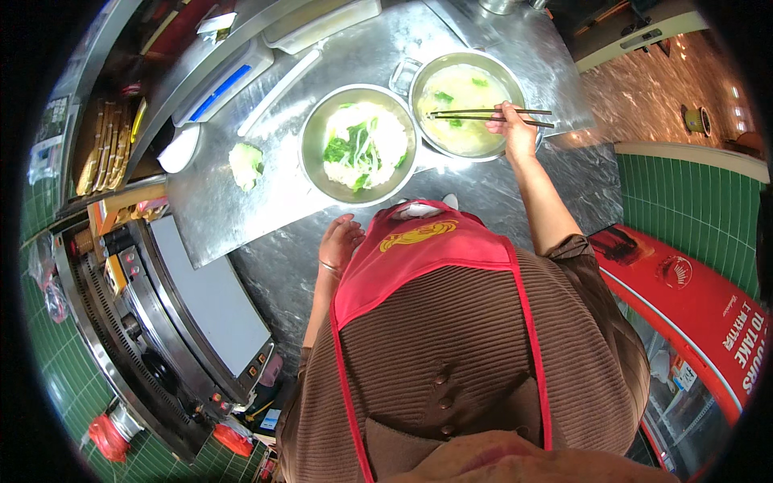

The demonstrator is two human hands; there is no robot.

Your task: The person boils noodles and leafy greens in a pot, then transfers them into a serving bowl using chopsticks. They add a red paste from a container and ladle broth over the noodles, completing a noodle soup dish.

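Observation:
My right hand holds a pair of dark chopsticks over a steel pot. The chopsticks point left, their tips above the far-left part of the pale yellowish soup, where a few green leaves float. Left of the pot, close to it, stands a steel bowl with green leafy vegetables lying on paler food. A bracelet circles the wrist of my left hand. That hand hangs beside my red apron, near the table's front edge, and nothing shows in it.
A pale green leaf lies on the steel table, left of the bowl. Plastic containers line the back edge. A flat-topped cooking appliance stands at left, and a red glass-fronted cooler at right.

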